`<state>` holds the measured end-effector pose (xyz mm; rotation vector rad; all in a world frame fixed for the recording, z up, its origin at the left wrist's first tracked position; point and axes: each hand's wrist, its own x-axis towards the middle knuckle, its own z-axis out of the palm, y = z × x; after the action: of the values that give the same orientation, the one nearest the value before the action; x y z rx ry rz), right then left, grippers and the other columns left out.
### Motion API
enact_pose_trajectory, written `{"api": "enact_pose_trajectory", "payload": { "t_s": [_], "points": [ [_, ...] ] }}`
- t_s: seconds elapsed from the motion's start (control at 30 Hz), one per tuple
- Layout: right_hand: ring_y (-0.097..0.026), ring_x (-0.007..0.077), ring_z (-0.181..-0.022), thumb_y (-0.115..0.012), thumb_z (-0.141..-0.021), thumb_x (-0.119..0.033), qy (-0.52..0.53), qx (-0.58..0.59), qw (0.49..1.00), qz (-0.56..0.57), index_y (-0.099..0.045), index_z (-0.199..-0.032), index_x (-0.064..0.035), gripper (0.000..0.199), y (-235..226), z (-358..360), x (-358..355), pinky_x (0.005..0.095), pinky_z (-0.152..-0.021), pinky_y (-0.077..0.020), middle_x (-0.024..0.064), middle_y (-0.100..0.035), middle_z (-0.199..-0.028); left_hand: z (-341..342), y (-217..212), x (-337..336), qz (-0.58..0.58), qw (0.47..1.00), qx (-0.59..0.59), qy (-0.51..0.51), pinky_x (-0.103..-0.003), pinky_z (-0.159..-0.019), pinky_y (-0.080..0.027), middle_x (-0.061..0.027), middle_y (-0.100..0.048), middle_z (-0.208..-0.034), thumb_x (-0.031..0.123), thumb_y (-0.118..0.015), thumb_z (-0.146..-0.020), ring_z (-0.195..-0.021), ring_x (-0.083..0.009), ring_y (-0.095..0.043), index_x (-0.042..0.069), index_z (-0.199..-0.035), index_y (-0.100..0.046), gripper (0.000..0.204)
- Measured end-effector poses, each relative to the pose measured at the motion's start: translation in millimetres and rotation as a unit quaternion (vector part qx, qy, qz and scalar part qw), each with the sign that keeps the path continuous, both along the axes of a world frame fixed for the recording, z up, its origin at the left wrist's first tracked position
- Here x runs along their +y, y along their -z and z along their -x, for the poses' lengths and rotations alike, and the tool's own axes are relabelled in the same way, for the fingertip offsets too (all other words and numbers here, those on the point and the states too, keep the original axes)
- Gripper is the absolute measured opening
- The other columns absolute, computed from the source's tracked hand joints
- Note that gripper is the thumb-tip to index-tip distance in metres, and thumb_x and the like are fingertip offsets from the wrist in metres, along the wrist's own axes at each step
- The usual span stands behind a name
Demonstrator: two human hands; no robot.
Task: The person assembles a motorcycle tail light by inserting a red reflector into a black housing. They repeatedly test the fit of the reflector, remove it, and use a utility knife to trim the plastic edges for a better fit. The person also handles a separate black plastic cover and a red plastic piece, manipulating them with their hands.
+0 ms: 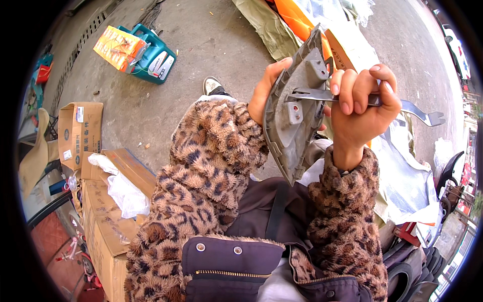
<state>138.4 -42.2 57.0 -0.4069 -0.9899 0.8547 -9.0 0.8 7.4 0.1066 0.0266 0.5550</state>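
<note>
While the left hand is gripping the grey panel upright at upper centre of the frame, the right hand is clenching a metal pry tool against its inner face.

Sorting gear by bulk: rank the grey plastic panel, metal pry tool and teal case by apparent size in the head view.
1. grey plastic panel, though nearness to the camera inflates it
2. teal case, farther off, so unsure
3. metal pry tool, thinnest

teal case – orange box on it | cardboard cartons – left | stacked tyres
</note>
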Motion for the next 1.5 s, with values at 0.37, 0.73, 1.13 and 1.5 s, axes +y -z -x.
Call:
{"api": "enact_pose_trajectory", "payload": {
  "t_s": [0.37,0.73,1.13,1.5],
  "points": [
    [-0.066,0.0320,-0.078,-0.032,-0.097,-0.014,0.101,-0.049,0.983,0.146,-0.057,-0.107,0.0048,0.033,29.3,-1.9,-1.6,0.0399,-0.066,-0.0525,0.0152,-0.062,-0.072,9.2,-0.2,17.6,-0.020,1.000,0.017,-0.007,-0.056,-0.081,-0.055,-0.0207,-0.064,-0.121,0.066,-0.045,-0.092,-0.101,-0.0380,-0.066,0.009,-0.138,-0.051,0.073],
    [-0.062,0.0236,-0.077,-0.036,-0.099,-0.020,0.171,-0.009,0.951,0.257,-0.057,-0.102,0.0045,0.032,38.5,-9.4,-6.9,0.0345,-0.073,-0.0504,0.0182,-0.067,-0.078,0.6,15.7,15.5,-0.034,0.993,0.111,0.006,-0.062,-0.083,-0.055,-0.0225,-0.061,-0.126,0.069,-0.039,-0.093,-0.102,-0.0429,-0.065,0.011,-0.138,-0.051,0.075],
    [-0.062,0.0198,-0.076,-0.047,-0.105,-0.034,0.212,-0.424,0.840,0.264,-0.062,-0.115,-0.0028,0.036,36.7,-18.2,-21.1,0.0326,-0.071,-0.0499,0.0094,-0.064,-0.085,-0.9,47.6,52.2,0.041,0.964,0.211,-0.155,-0.067,-0.089,-0.050,-0.0208,-0.062,-0.102,0.075,-0.038,-0.089,-0.099,-0.0411,-0.062,0.012,-0.119,-0.054,0.071],
    [-0.063,0.0256,-0.078,-0.075,-0.086,-0.028,0.241,-0.612,0.714,0.237,-0.069,-0.103,-0.0083,0.027,66.0,-7.6,-23.4,0.0357,-0.068,-0.0497,0.0065,-0.066,-0.084,4.5,50.4,60.7,-0.052,0.943,0.264,-0.196,-0.050,-0.080,-0.054,-0.0104,-0.062,-0.110,0.081,-0.036,-0.089,-0.097,-0.0265,-0.062,0.011,-0.127,-0.051,0.081]
  ]
}}
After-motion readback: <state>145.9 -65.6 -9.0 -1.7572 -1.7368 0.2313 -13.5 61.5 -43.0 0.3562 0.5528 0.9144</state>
